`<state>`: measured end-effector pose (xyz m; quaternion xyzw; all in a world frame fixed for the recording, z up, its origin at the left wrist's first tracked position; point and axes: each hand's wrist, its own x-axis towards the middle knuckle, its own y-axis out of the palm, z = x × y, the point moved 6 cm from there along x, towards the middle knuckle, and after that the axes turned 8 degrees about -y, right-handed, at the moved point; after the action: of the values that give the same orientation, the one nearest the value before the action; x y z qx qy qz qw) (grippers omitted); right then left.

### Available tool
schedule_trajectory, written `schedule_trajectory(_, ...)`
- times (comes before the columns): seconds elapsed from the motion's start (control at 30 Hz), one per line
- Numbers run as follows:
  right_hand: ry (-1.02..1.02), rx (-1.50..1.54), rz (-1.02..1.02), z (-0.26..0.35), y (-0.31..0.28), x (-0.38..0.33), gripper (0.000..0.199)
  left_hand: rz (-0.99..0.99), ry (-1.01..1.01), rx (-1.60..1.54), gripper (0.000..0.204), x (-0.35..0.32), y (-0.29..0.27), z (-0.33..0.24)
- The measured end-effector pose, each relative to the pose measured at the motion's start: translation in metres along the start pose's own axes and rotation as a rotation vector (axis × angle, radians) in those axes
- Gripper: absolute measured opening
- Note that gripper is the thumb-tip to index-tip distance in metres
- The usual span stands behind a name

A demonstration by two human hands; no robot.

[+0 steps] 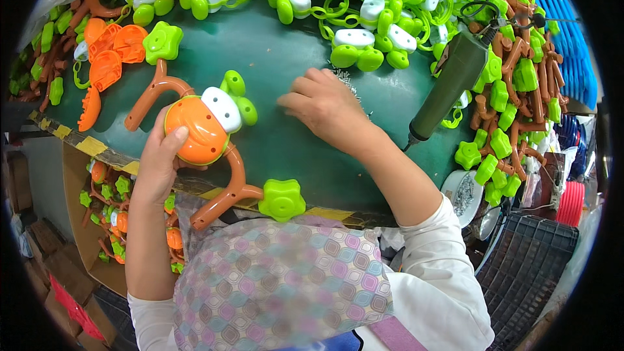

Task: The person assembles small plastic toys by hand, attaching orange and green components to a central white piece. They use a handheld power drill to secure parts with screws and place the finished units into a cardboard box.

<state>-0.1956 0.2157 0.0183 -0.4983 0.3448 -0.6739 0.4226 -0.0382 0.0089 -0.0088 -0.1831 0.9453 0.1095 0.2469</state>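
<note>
Left hand [158,166] is clamping an orange toy head [195,131] near the front edge of the green table [318,175], brown branches [238,172] slanting from upper left to lower right; right hand [327,110], nearer the small metal screws [346,82], is hovering right of the head, fingers bunched, whether around anything I cannot tell

One orange-and-white plastic toy body [197,131] with two brown forked plastic branches [238,175], one dark-green cylindrical power screwdriver [450,86]
</note>
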Motion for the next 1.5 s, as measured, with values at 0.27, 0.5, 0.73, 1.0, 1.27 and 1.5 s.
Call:
schedule_trajectory(0.27, 0.062, -0.014, 0.046, -0.007, 0.004, 0.006, 0.009, 0.032, -0.012, -0.007, 0.061, 0.004, 0.020, -0.002)
schedule_trajectory(0.5, 0.165, -0.027, -0.045, -0.019, -0.010, -0.003, 0.007, 0.065, -0.016, 0.013, 0.065, 0.009, 0.032, -0.005)
schedule_trajectory(0.73, -0.020, -0.079, 0.135, -0.010, 0.007, 0.012, 0.005, 0.075, -0.011, 0.020, 0.066, 0.009, 0.033, -0.006)
schedule_trajectory(1.0, 0.317, 0.609, -0.073, 0.000, -0.024, 0.005, 0.009, 0.063, 0.024, -0.001, 0.064, 0.012, 0.034, -0.001)
schedule_trajectory(1.27, 0.334, 0.766, -0.188, 0.048, -0.002, 0.007, 0.011, 0.104, 0.081, 0.008, 0.062, 0.009, 0.055, -0.008)
schedule_trajectory(1.5, 0.392, 0.679, -0.162, 0.046, 0.000, 0.004, 0.015, 0.107, 0.063, 0.008, 0.063, 0.009, 0.057, -0.008)
